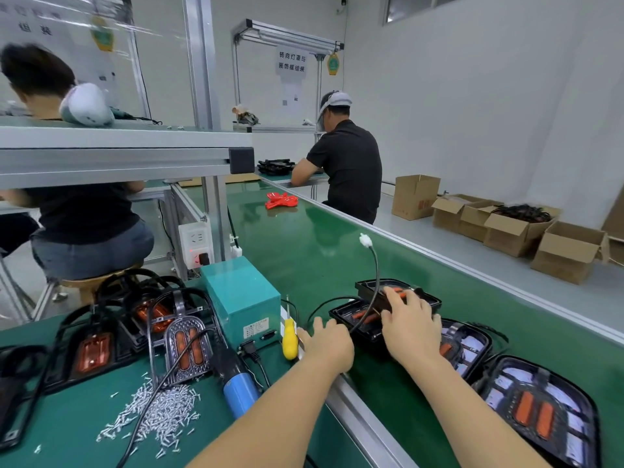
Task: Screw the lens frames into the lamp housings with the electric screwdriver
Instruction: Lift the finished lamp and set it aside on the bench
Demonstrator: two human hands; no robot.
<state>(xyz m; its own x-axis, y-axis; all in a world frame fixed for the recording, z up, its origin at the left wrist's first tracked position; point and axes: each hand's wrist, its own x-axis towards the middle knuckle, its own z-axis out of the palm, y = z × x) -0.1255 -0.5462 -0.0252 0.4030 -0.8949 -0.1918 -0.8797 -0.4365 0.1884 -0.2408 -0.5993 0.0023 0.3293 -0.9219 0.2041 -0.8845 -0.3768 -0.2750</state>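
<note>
On the bench, largest to smallest:

Conveyor belt (304, 251): a green belt runs away from the person; the lamp housings sit on its near stretch, to the right.

Side bench (84, 410): lens frames (187, 346) and more lamp parts are stacked here, left of the belt.

Lamp housings (371, 319): two black housings with a cabled connector lie under the hands; finished-looking lamps (537, 410) rest just beside them, nearer the person.

Electric screwdriver (236, 376): lies untouched on the side bench, blue end toward the person, beside a teal control box (241, 295).

Right hand (410, 324): spread flat on the farther housing, fingers pressing it, not curled round it.

Left hand (329, 341): reaches to the near housing's left edge; fingers seem relaxed and hold nothing, though the fingertips are hard to make out.

Screws (158, 413): a loose silver heap on the side bench, near the driver.

Step in hand: probably pulling a housing off the belt. To do it well, she or he should lift with both hands, keep the cable free, and set it level before seating a frame and driving screws straight.
</note>
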